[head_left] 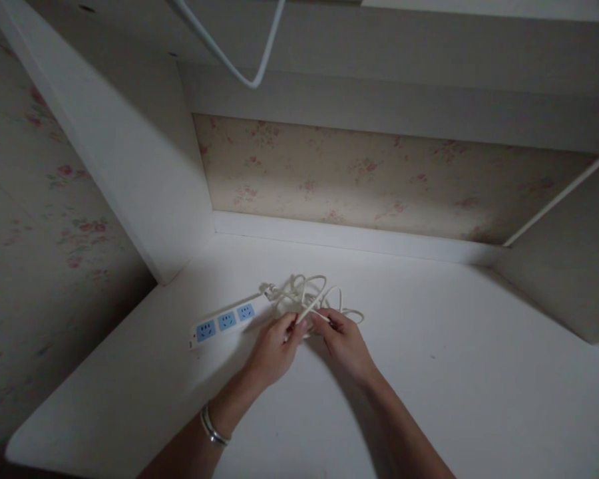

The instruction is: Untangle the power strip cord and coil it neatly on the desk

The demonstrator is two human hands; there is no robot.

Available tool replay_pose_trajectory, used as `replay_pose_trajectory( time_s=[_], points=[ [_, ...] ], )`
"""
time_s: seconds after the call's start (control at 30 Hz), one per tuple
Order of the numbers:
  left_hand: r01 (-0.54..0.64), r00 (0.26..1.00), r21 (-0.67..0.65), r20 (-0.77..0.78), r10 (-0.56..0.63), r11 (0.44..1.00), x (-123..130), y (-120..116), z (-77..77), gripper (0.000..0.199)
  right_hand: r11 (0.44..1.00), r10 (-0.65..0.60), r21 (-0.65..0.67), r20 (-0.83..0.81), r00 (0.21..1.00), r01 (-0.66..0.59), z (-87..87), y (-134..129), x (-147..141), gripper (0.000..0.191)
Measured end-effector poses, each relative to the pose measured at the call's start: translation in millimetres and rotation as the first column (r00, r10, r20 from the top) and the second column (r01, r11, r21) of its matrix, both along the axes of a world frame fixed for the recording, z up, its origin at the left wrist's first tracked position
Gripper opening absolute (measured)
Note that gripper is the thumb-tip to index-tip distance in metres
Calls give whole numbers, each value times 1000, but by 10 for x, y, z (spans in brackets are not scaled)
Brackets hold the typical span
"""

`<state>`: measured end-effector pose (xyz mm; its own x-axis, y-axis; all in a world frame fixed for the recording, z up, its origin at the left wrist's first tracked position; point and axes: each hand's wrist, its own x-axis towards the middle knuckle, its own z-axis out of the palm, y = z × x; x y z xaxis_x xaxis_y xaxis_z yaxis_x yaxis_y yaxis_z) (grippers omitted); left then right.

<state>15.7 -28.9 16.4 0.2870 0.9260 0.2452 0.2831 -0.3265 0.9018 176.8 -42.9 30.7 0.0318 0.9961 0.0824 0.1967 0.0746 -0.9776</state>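
- Cord [312, 305] bunched loosely on table [454, 406]; strip [227, 320] flat at its left, seemingly since they join there.
- Left hand [275, 347], right hand [348, 344]: fingers pinched on cord strands, close together, likely for fine control.

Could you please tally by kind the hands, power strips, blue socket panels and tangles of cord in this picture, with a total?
Hands: 2 (left hand, right hand)
Power strip: 1
Blue socket panels: 3, all on the strip
Tangle of pale cord: 1
Total: 7
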Motion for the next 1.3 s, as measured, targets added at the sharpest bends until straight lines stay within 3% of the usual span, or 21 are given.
replay_pose_trajectory(
  time_s=[0.13,0.3,0.43,0.6,0.87,1.07,1.3],
  points=[
    [-141,975,-100,159,155,985,-63,127,-15,30,998,-42,-40,-35,999,41,27,26,122,34],
    [-233,917,-231,271,293,945,-91,237,-70,37,999,-38,-21,-227,973,34,-65,59,229,35],
    [-191,908,-301,307,285,934,-89,262,-97,53,998,-60,-17,-442,895,59,-60,67,263,33],
    [-184,914,-368,277,296,911,-102,262,-60,59,999,-29,-3,-647,762,36,38,46,318,31],
    [-200,887,-407,311,341,891,-120,272,-61,60,996,-27,54,-614,789,76,61,-1,428,31],
    [-226,879,-420,301,370,879,-128,288,-67,57,997,20,76,-582,813,30,31,-16,503,34],
    [-216,931,-313,220,292,925,-108,240,-59,47,971,191,-14,-550,813,-238,40,-24,400,30]
  ],
)
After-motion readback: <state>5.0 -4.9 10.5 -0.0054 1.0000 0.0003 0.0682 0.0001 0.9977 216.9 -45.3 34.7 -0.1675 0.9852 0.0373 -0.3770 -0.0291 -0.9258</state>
